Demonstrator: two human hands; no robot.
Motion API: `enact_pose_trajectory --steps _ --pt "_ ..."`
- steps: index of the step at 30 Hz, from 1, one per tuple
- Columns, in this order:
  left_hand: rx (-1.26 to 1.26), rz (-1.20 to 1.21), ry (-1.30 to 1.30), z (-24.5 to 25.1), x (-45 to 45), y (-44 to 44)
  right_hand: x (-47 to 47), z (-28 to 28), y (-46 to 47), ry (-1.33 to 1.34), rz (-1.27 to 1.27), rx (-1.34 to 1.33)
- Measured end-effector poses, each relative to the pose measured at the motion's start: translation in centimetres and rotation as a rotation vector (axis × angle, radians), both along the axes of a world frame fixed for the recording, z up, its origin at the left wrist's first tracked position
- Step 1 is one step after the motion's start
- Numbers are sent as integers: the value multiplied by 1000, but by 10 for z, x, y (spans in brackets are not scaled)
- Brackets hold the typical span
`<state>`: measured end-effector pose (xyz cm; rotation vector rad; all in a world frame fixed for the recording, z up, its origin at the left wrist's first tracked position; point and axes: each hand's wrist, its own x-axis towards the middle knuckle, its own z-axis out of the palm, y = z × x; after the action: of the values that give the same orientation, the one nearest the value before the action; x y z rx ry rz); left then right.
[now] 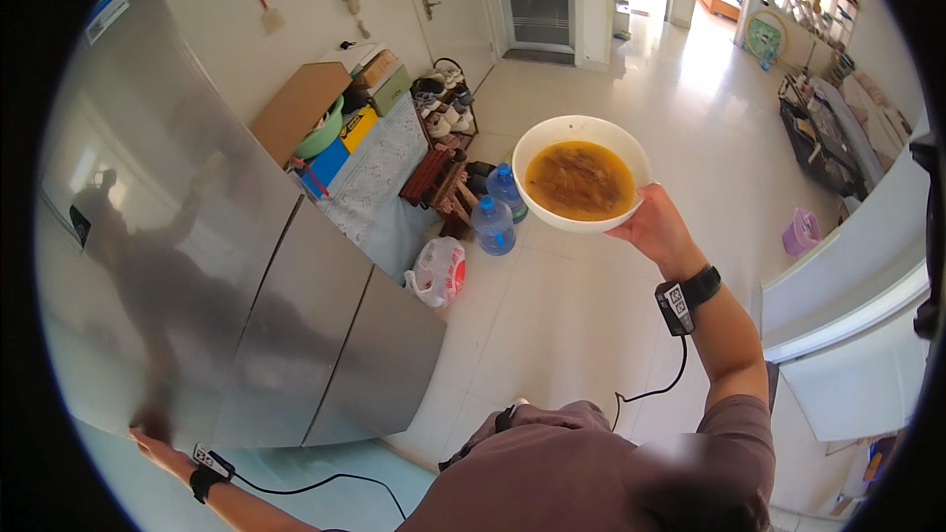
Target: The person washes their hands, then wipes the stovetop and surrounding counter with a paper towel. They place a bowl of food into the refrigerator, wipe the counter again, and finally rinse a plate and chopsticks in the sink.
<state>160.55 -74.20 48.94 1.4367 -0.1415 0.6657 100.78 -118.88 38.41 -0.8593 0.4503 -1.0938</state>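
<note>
My right hand (661,229) holds up a white bowl (591,131) by its rim and side, above the tiled floor. Brownish-yellow broth (550,162) with darker soft pieces fills much of the bowl, which looks slightly tilted towards me. At the lower left, my left hand (162,452) touches the edge of a grey, glossy refrigerator door (288,340). Its fingertips meet that edge, and how far they curl around it is hidden. Each wrist wears a black strap with a small cabled device, the right device (675,308) and the left device (213,460).
Beyond the refrigerator are a cloth-covered surface (384,162) with boxes, a shoe rack (447,103), two large blue-capped bottles (493,227) and a white plastic bag (437,271) on the floor. An open black case (820,137) and a purple bin (801,231) stand at right, near a white door (850,288).
</note>
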Motion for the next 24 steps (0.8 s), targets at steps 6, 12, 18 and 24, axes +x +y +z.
enact_pose_trajectory --steps 6,12,18,24 --pt "119 159 -138 -35 -94 11 -9 -2 -2 23 113 -72" --pt "79 -22 -267 -78 -176 -2 -14 -14 3 70 291 -120" --pt "370 -150 -605 -96 -270 -69 -28 -33 21 128 351 -117" --pt "540 -94 -822 -62 -334 -162 -31 -43 32 142 437 -38"
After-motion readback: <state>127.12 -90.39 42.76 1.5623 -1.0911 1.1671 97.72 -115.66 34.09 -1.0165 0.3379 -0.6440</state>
